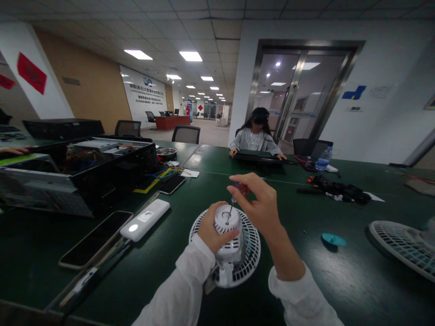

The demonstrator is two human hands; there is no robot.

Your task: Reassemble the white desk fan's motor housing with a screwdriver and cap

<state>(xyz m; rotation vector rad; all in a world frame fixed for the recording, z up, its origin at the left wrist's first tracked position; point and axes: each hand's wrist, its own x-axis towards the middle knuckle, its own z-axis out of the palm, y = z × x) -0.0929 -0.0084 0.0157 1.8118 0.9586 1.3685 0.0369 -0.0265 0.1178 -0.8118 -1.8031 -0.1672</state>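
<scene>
A white electric fan (228, 246) lies grille down on the green table, its motor housing facing up. My left hand (214, 228) is wrapped round the side of that housing, thumb across the front. Above it, my right hand (258, 199) pinches the reddish, see-through handle of a screwdriver (231, 209). The screwdriver stands nearly upright, its shaft slanting down to the top of the housing. Its tip meets a small hole or recess there; whether a screw sits in it I cannot tell.
Left are an open computer case (78, 172), a phone (97, 237) and a white power bank (146, 219). Right lie a teal cap (333, 239), another fan grille (401, 242), black gear (340, 188) and a water bottle (324, 158). A person (256, 136) sits opposite, hands on a dark panel.
</scene>
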